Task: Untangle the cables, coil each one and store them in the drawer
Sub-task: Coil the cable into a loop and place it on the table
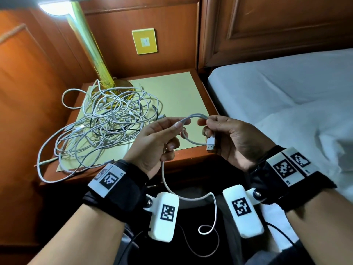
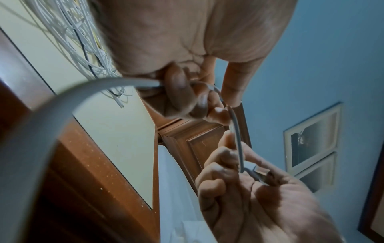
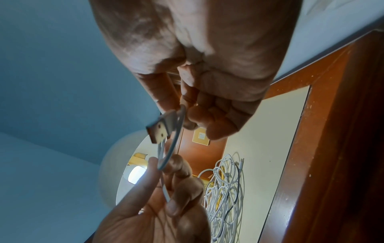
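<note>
Far left on the bench (image 1: 177, 87): tangle of cables (image 1: 107, 119), mostly white with one dark strand, lying against the base of a yellow lamp (image 1: 91, 46). Several loops hang over the bench's left and front edges. A yellow wall plate (image 1: 144, 41) sits on the wood panel behind.

Left hand (image 1: 154, 142): raised in front of the bench's front edge, fingers (image 1: 182, 123) curled, thumb and forefinger pinching a white cable (image 1: 191, 119). From under this hand the cable drops, sags between the two wrist units and ends in a small loop lower down.

Between the hands: the cable forms one small loop, apart from the tangle and not touching the bench.

Right hand (image 1: 233, 142): fingers closed, pinching the top of the same loop; in the right wrist view its USB plug (image 3: 161, 129) sticks out just below the fingertips, metal end free.

Far right: bed (image 1: 286, 83) with white sheet, beside the bench. No drawer identifiable in any view.
</note>
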